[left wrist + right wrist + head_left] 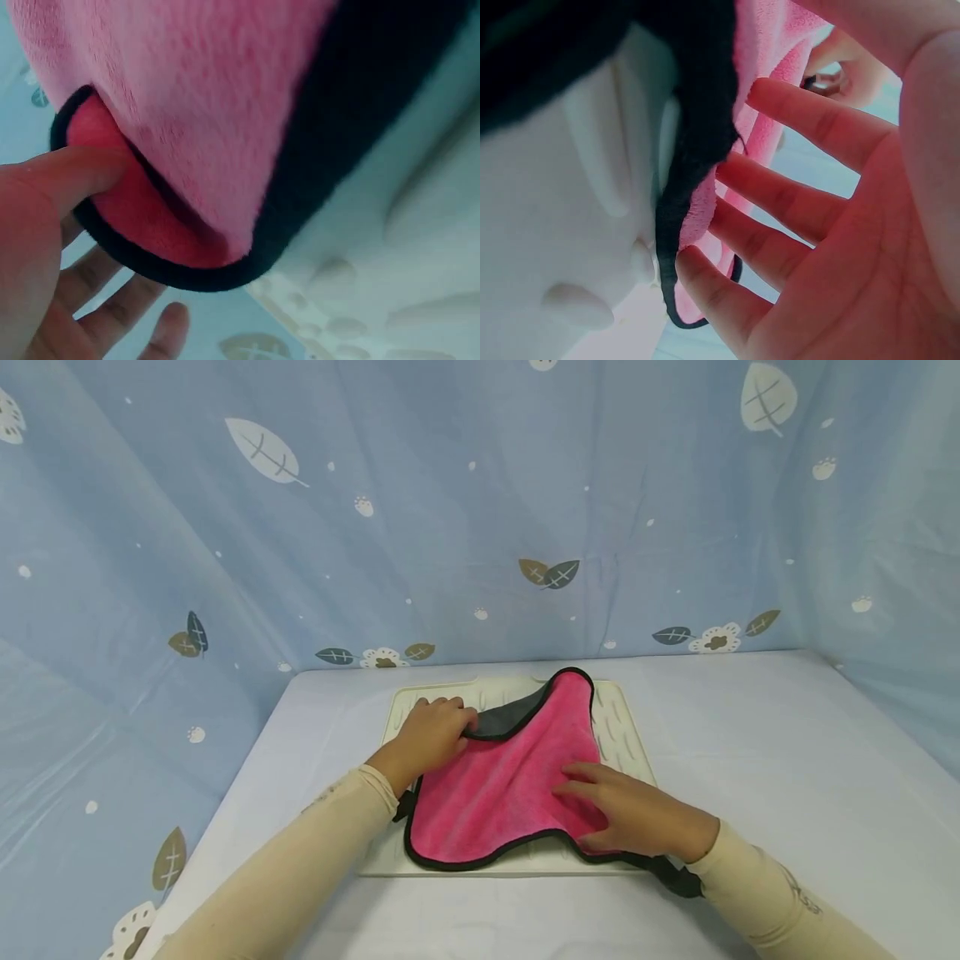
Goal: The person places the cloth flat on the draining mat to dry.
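Observation:
A pink plush towel [502, 785] with black edging and a grey underside lies loosely over a cream ridged board [626, 739]. At its far left edge, my left hand [435, 731] pinches the towel. In the left wrist view the thumb [82, 176] presses on the pink side near a rounded, folded corner [161, 221], with the fingers behind it. My right hand [630, 810] is spread over the towel's right side, fingers extended. From the right wrist, its fingertips [697, 266] meet the towel close to the black border [675, 202].
The board stands on a table covered in white cloth [750, 735]. Behind and at the sides hangs a light blue curtain [450, 527] printed with leaves and flowers. A dark towel end [675, 877] pokes out beneath the right wrist.

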Demonstrator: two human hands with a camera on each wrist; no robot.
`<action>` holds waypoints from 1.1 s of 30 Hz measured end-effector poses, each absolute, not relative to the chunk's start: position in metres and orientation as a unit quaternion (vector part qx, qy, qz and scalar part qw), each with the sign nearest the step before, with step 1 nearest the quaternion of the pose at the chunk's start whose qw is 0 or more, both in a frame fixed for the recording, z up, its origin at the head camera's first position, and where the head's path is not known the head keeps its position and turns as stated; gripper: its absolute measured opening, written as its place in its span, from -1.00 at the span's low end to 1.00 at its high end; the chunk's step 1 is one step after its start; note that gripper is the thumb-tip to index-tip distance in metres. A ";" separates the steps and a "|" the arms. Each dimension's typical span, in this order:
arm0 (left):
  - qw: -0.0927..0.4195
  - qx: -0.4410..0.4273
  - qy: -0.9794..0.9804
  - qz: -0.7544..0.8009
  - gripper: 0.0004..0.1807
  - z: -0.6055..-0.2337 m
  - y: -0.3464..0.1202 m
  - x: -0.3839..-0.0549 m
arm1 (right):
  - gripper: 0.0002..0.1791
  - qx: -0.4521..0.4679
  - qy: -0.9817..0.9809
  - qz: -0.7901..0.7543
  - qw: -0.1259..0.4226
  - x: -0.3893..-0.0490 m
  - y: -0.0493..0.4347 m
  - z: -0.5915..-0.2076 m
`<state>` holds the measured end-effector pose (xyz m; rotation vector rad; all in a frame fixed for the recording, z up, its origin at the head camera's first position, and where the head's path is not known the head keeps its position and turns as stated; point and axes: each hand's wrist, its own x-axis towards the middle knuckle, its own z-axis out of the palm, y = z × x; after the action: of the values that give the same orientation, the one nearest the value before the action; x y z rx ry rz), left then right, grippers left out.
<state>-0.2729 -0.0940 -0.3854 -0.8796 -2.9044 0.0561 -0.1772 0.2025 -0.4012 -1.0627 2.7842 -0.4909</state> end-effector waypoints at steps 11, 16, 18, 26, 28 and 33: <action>0.098 -0.225 -0.967 -0.075 -0.85 -0.373 -0.108 -0.293 | -0.33 -0.346 0.922 -0.162 0.063 -0.178 0.203 -0.400; 0.087 -0.182 -0.973 -0.109 -0.76 -0.370 -0.117 -0.303 | -0.32 -0.348 0.921 -0.162 0.062 -0.179 0.203 -0.402; 0.074 -0.163 -0.977 -0.119 -0.72 -0.370 -0.121 -0.308 | -0.32 -0.350 0.921 -0.161 0.060 -0.179 0.203 -0.403; 0.032 -0.110 -0.982 -0.149 -0.72 -0.372 -0.129 -0.318 | -0.33 -0.353 0.920 -0.161 0.059 -0.177 0.203 -0.403; 0.029 -0.103 -0.983 -0.148 -0.73 -0.374 -0.130 -0.320 | -0.34 -0.353 0.920 -0.161 0.058 -0.177 0.203 -0.403; 0.012 -0.084 -0.986 -0.145 -0.72 -0.378 -0.132 -0.323 | -0.33 -0.353 0.920 -0.160 0.054 -0.176 0.203 -0.402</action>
<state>-0.3227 -0.1316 -0.3778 -0.2617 -3.0729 -0.4515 -0.1764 0.2034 -0.4022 -1.0730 2.7952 -0.4847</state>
